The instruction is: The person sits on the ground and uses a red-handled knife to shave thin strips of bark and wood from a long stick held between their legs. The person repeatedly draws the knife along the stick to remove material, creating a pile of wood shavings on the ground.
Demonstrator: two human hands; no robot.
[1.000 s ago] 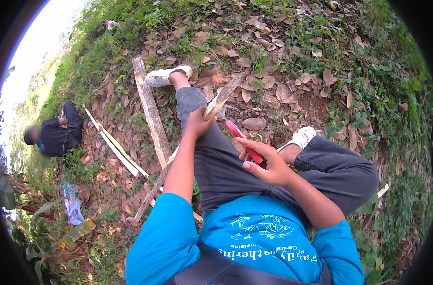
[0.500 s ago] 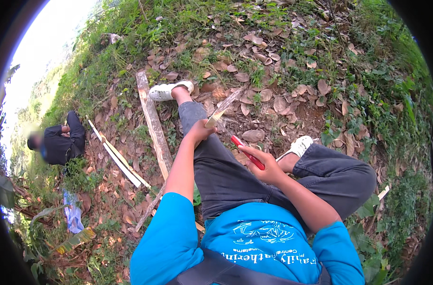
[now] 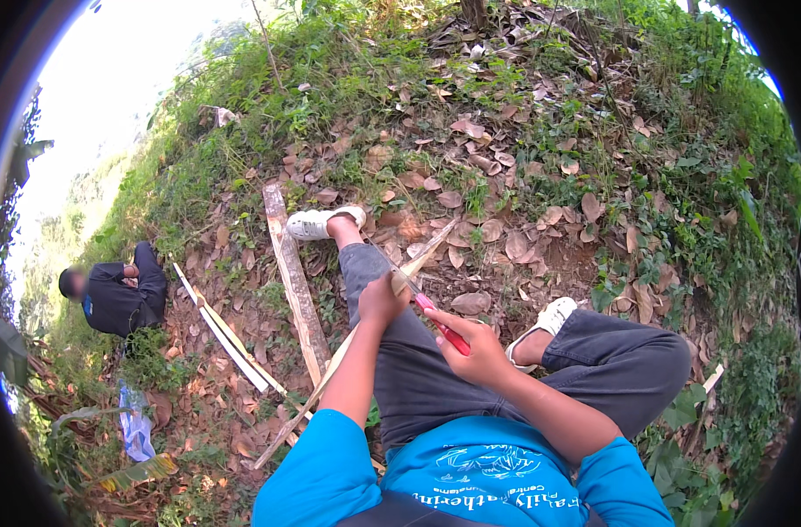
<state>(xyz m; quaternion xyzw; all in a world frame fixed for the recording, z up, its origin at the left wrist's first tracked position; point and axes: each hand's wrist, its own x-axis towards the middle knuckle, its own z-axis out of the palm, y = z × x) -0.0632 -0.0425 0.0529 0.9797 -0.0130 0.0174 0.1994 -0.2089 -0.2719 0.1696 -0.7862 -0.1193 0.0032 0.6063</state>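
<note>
My left hand [image 3: 384,300] is closed around a long, narrow wooden stick [image 3: 436,243] above my outstretched left leg. One pale end points away from me; the other runs back under my left forearm toward the leaves. My right hand [image 3: 476,353] grips a red-handled knife [image 3: 454,338]. Its thin blade reaches up to the stick, close beside my left fingers, and appears to touch the wood. Part of the blade is hard to make out against my trousers.
A thick wooden pole [image 3: 296,285] lies left of my shoe. Beyond it are pale split strips [image 3: 222,339] and a bluish plastic bag [image 3: 136,425]. Another person [image 3: 126,294] sits far left. Dry leaves and green plants cover the sloping ground.
My right hand has brought the knife left to the stick, from a spot apart from it. The stick has turned and shows more pale wood. The view has tipped upward.
</note>
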